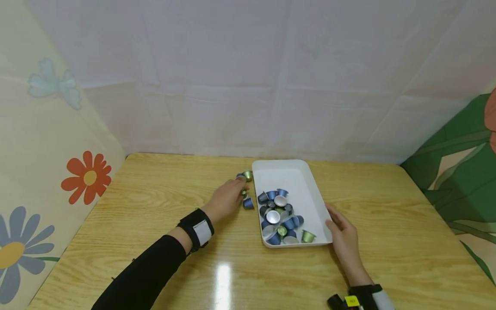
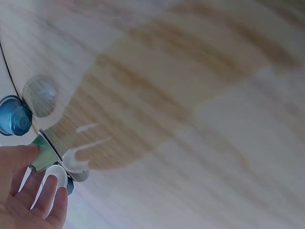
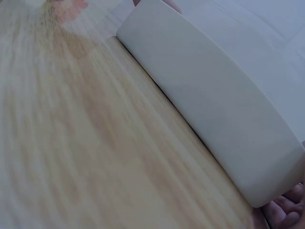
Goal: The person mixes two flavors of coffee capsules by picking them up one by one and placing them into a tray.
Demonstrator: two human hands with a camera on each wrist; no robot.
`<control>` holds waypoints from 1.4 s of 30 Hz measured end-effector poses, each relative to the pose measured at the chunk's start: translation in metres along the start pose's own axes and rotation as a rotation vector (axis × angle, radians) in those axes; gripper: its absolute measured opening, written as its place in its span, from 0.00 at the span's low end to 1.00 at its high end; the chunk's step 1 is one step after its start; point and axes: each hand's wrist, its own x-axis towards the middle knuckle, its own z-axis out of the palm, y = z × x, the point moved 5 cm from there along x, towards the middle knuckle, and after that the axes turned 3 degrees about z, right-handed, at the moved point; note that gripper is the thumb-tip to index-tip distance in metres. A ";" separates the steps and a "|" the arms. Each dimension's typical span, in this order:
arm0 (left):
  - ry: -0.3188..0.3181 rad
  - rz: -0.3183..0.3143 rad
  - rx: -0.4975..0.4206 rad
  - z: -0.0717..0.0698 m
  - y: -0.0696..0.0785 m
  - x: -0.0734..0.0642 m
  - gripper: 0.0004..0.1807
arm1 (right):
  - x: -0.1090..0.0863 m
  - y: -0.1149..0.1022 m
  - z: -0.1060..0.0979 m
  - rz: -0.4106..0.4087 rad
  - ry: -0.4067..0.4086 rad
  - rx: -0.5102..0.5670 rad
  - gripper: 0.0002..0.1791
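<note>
A white tray [image 1: 298, 174] lies on the table, with several blue, green and dark coffee capsules [image 1: 273, 216] heaped in its near left part. Just outside its left side, my left hand [image 1: 226, 198] is among a few loose capsules. In the left wrist view the thumb presses a green capsule [image 2: 45, 155] against the fingers. A white-lidded capsule [image 2: 56, 175] sits by those fingertips, and a blue capsule [image 2: 16, 117] lies apart from them. My right hand [image 1: 345, 232] grips the tray at its near right corner, thumb at the rim.
The wood-grain table [image 1: 174, 172] meets a pale cloth backdrop [image 1: 232, 107] behind the tray. A flower-printed panel [image 1: 38, 172] stands at the left, and a green leaf-printed panel [image 1: 457, 172] at the right. A blue capsule [image 1: 248, 203] lies close to the tray's left wall.
</note>
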 end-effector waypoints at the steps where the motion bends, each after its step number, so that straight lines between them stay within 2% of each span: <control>1: 0.002 -0.004 -0.007 0.000 0.000 0.000 0.14 | 0.000 0.000 0.000 0.000 0.000 -0.001 0.24; 11: -0.039 -0.064 -0.032 0.006 -0.005 0.001 0.15 | 0.000 -0.001 -0.001 -0.002 0.006 -0.004 0.24; 16: -0.055 -0.092 -0.011 0.006 -0.005 0.001 0.16 | 0.000 -0.001 -0.001 0.000 0.002 -0.006 0.24; 25: -0.039 -0.073 0.043 0.007 -0.004 -0.001 0.14 | -0.001 -0.002 0.000 0.000 -0.003 0.001 0.24; 33: -0.046 -0.123 0.046 0.009 -0.007 -0.001 0.16 | -0.001 -0.001 0.000 0.009 -0.004 0.001 0.24; 38: -0.061 -0.124 0.057 0.009 -0.005 -0.002 0.16 | -0.001 0.000 -0.001 0.009 -0.010 0.001 0.24; 42: -0.044 -0.115 0.051 0.008 -0.004 -0.003 0.15 | -0.002 0.001 -0.001 0.011 -0.016 0.000 0.24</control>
